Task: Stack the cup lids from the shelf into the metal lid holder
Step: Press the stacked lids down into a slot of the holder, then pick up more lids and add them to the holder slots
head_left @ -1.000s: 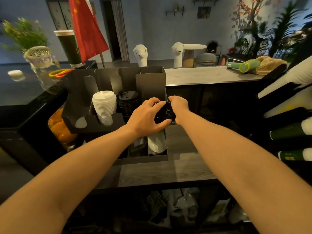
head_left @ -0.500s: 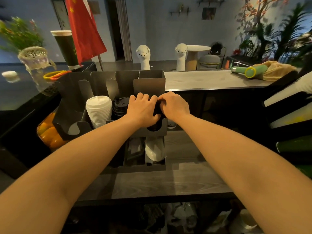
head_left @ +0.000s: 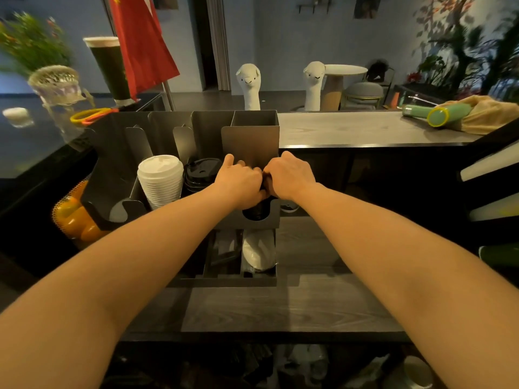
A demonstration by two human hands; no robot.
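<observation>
Black lids (head_left: 255, 213) sit under my fingers in the right-hand slot of the holder (head_left: 250, 141), and I can see them only through the front notch just below my knuckles. My left hand (head_left: 241, 182) and right hand (head_left: 290, 175) both have their fingers curled down onto those lids, with the knuckles touching above them. To the left of my left fingers a black stack (head_left: 200, 172) stands in the next slot, and a white stack (head_left: 160, 178) stands just beyond it.

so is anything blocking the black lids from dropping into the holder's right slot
Nothing visible: the left hand and right hand grip the black lids partway inside the rightmost slot of the metal lid holder; its bottom is hidden.
</observation>
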